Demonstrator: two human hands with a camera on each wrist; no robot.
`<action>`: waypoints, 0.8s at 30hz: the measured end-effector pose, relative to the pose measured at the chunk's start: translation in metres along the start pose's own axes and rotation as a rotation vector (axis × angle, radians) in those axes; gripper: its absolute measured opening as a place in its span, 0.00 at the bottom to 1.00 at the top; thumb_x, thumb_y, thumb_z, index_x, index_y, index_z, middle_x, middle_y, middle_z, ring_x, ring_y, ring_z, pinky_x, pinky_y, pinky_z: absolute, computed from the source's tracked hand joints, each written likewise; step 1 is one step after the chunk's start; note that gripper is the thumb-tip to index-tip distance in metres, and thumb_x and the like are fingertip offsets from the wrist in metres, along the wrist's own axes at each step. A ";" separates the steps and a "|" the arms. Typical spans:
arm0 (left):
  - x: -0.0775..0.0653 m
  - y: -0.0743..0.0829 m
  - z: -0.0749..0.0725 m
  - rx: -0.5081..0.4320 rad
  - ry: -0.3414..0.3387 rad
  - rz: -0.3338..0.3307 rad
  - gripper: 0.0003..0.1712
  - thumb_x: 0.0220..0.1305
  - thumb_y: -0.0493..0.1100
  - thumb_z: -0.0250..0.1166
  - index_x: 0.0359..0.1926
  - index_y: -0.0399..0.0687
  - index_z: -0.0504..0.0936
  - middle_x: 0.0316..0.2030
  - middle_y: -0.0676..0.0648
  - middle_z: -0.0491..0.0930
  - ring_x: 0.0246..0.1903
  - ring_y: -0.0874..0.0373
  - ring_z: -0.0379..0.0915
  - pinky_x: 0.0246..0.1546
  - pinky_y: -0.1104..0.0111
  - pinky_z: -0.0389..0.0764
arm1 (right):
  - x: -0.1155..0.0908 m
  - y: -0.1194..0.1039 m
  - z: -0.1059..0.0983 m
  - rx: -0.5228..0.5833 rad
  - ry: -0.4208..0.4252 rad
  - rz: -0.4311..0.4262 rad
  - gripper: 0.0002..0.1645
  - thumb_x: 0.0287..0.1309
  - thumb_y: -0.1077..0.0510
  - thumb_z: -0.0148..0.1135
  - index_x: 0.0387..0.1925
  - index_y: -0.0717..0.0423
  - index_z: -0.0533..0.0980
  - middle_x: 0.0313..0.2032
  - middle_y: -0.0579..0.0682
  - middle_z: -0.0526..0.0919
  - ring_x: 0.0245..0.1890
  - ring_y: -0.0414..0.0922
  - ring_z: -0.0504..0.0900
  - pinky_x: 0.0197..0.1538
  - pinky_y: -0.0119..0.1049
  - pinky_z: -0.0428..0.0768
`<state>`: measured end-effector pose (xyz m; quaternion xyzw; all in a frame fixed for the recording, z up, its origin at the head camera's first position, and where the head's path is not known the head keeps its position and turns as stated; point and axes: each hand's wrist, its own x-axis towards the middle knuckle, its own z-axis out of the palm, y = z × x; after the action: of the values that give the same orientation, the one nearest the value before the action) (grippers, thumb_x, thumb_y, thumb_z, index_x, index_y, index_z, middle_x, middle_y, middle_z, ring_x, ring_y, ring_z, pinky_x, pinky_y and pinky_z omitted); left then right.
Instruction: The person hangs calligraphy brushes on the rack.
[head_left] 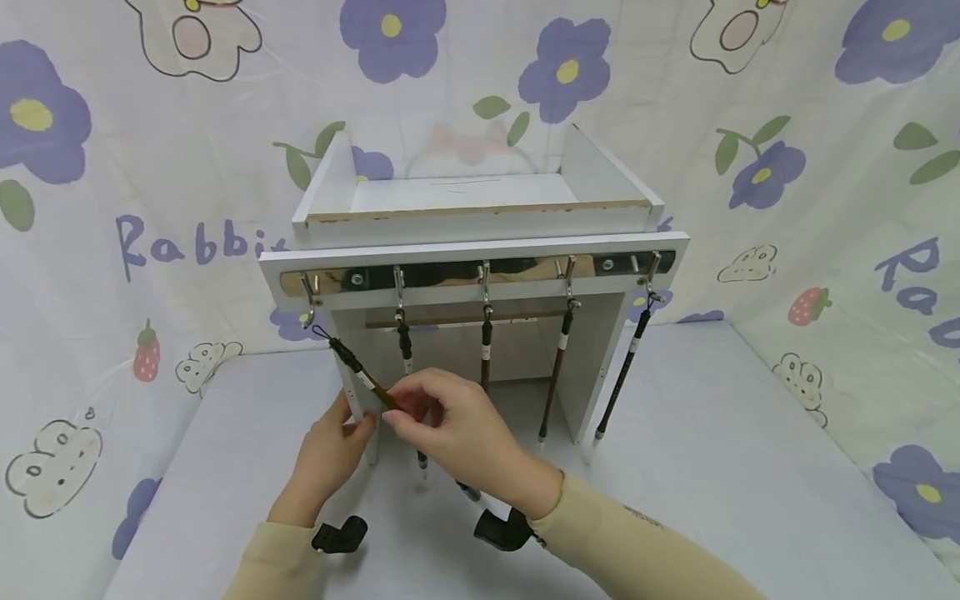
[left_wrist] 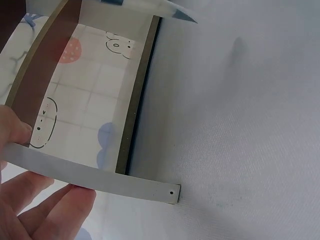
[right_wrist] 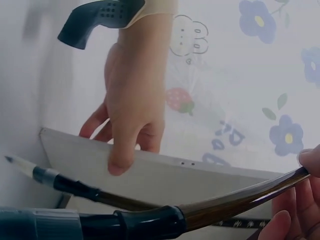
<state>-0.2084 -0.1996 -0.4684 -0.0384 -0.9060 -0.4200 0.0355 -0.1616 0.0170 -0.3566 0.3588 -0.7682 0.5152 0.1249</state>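
My right hand (head_left: pixel 465 425) pinches the shaft of a calligraphy brush (head_left: pixel 365 379), which slants up to the left. Its hanging loop (head_left: pixel 321 331) is right at the tip of the leftmost hook (head_left: pixel 308 302). The brush's lower end (right_wrist: pixel 40 225), a clear cap over dark fittings, shows in the right wrist view. My left hand (head_left: pixel 326 450) grips the left side panel (left_wrist: pixel 100 177) of a white shelf, thumb on the inner face and fingers outside. Several other brushes (head_left: pixel 557 371) hang from the remaining hooks on the metal rail (head_left: pixel 517 269).
An open tray-like top (head_left: pixel 465 190) sits behind the hook rail. The shelf stands on a white cloth (head_left: pixel 720 467), with a patterned curtain (head_left: pixel 465 50) behind it. The nearest hanging brush (head_left: pixel 406 350) is just right of the held one.
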 end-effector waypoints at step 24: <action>0.000 -0.001 -0.001 -0.007 -0.012 0.010 0.32 0.70 0.59 0.52 0.70 0.56 0.61 0.63 0.34 0.69 0.53 0.39 0.76 0.46 0.46 0.79 | 0.011 -0.007 0.006 -0.012 -0.031 0.017 0.08 0.61 0.57 0.65 0.43 0.50 0.80 0.32 0.37 0.77 0.30 0.36 0.74 0.30 0.30 0.76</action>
<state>-0.2088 -0.2015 -0.4683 -0.0455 -0.9045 -0.4229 0.0321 -0.1633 0.0059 -0.3482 0.3593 -0.7763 0.5059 0.1106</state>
